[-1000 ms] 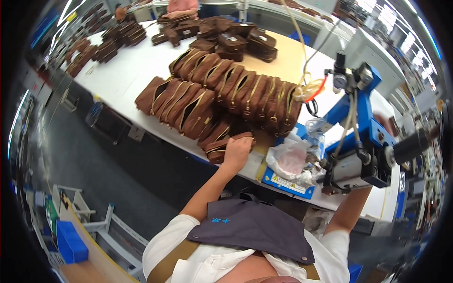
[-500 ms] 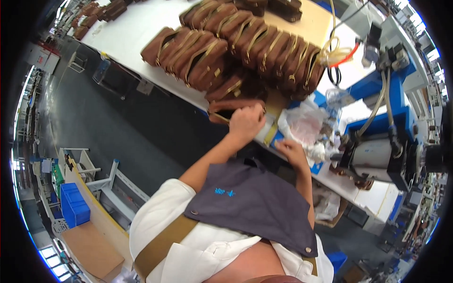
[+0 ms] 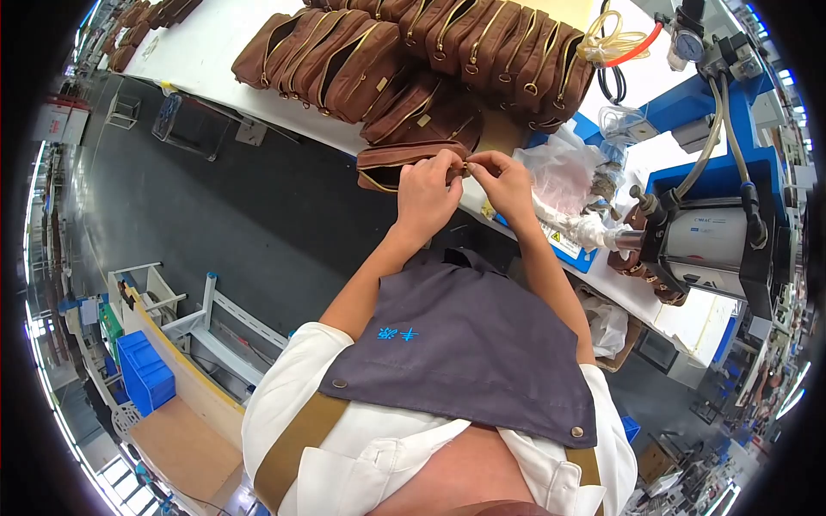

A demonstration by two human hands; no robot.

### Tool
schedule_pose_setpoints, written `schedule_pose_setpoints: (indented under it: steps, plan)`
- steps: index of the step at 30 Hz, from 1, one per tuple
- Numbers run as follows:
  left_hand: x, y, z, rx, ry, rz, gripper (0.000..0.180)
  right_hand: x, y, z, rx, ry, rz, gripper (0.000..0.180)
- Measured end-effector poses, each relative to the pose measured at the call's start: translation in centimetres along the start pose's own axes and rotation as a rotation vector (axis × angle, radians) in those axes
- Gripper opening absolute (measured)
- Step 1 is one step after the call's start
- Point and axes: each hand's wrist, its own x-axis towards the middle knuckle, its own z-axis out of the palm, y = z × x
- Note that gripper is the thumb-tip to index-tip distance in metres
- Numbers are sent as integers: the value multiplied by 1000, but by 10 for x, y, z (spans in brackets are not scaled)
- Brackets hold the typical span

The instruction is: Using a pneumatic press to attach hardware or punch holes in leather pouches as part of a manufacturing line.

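A brown zip pouch (image 3: 379, 158) with a gold zipper lies at the near edge of the table, its zipper partly parted. My left hand (image 3: 428, 196) is closed on the pouch's right end, thumb and fingers pinching near the zipper's end. My right hand (image 3: 508, 191) meets it there, its thumb and forefinger pinching a small gold metal piece (image 3: 465, 167) at that end. The fingers partly hide this piece, so its exact kind does not show. Just behind the pouch rests another brown pouch (image 3: 400, 119), tilted among the others.
Rows of brown zip pouches (image 3: 482, 52) cover the white table (image 3: 202, 64). To the right stands a blue machine with a metal cylinder (image 3: 710, 245), hoses and a pressure gauge (image 3: 687, 45). A clear plastic bag (image 3: 564, 168) sits beside my right hand. A blue bin (image 3: 144, 370) is at lower left.
My right hand has risen from the table edge to join my left at the pouch's end, and now pinches the small metal piece. The view has shifted, bringing the pouches higher in the picture.
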Motion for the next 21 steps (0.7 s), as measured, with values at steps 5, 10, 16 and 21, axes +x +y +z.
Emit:
schedule_pose_setpoints:
  steps: [5,10,16,21]
  plan:
    - [1,3,-4,65,46,78,20,-3,-1,6,156,-19,-13,21]
    - [13,19,-33,107,-71,181,15,-23,-31,-17,299,-105,51,34]
    - [25,57,-49,-377,-452,405,14,-58,-66,-80,45,-308,-63,65]
    - [36,84,-20,-719,-806,596,11,-90,-79,-116,70,-433,-62,62]
